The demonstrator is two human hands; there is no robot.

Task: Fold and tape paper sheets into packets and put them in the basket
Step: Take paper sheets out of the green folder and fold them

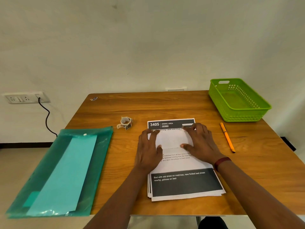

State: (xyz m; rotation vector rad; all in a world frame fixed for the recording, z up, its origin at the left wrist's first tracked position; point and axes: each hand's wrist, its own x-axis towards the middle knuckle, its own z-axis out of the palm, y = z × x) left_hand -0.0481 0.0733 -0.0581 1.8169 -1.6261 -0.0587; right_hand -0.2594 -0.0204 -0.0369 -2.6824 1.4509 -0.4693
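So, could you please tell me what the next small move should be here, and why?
Probably slide the fingers outward along the fold to sharpen the crease before reaching for tape. The left hand and right hand lie flat on the white flap of the top sheet. The tape roll lies untouched to the left, and the basket looks empty.

Plain off-white wall (148,38) fills the back, faint scuff (114,6) near the top. Brown wood-grain tabletop (165,104), far edge close to the wall. Socket panel (24,98) on the wall at left, black cable (47,119) plugged in, hanging down. Dark skirting (24,144) below, beige floor (19,162). Small white wall plate (176,88) behind the tabletop. Soft, even light.
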